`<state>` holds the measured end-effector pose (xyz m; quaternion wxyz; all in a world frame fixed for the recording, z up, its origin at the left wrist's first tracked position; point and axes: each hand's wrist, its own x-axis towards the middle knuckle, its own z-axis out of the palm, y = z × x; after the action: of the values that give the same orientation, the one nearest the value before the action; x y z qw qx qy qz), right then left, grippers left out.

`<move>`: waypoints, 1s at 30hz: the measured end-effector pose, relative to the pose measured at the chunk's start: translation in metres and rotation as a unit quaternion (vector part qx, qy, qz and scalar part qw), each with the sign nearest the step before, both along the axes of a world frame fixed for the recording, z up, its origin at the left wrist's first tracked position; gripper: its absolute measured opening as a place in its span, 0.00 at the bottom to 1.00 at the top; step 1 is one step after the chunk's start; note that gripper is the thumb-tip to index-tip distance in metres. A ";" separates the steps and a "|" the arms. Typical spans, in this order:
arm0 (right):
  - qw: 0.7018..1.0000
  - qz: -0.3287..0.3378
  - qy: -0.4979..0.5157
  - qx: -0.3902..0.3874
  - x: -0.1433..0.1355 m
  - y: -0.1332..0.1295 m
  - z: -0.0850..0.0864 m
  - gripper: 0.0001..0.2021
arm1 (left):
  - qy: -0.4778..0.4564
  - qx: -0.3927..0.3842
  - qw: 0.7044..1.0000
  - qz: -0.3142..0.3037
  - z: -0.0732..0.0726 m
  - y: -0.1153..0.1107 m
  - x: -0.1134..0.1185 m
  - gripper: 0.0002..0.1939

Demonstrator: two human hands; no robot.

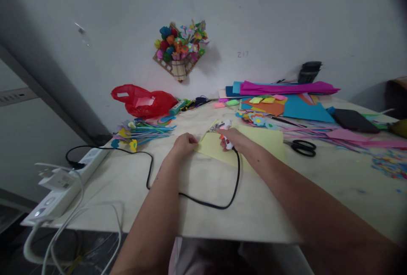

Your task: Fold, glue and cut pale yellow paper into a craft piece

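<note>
Yellow paper [270, 138] lies beneath our right grip [231, 136], which is wrapped round a glue gun [228, 143], while our left grip [185, 144] pinches the paper's left corner, so we seem to be gluing its edge, and the next move calls for steadiness there.

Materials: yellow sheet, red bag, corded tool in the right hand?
Yellow sheet: matte, likely paper or thin foam; lies flat, no gloss.
Red bag: probably thin plastic film, slight sheen; crumpled folds, handle loop.
Corded tool: white body looks like smooth hard plastic; partly hidden by fingers.
</note>
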<state>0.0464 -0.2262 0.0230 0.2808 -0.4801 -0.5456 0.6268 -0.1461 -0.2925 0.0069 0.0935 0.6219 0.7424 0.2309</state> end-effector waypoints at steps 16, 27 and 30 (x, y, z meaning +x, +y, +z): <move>1.000 0.004 0.003 -0.004 0.000 -0.001 0.000 0.13 | 0.006 -0.013 1.000 0.007 0.002 0.000 0.001 0.09; 0.999 0.053 0.005 0.000 0.003 -0.003 -0.001 0.11 | -0.006 -0.013 1.000 0.014 -0.001 0.002 -0.001 0.09; 0.997 0.072 0.009 0.000 0.004 -0.005 0.000 0.11 | -0.001 -0.015 1.000 0.016 0.000 0.002 0.000 0.09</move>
<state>0.0505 -0.2311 0.0231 0.2398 -0.4343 -0.5758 0.6499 -0.1466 -0.2910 0.0068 0.0998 0.6079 0.7560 0.2215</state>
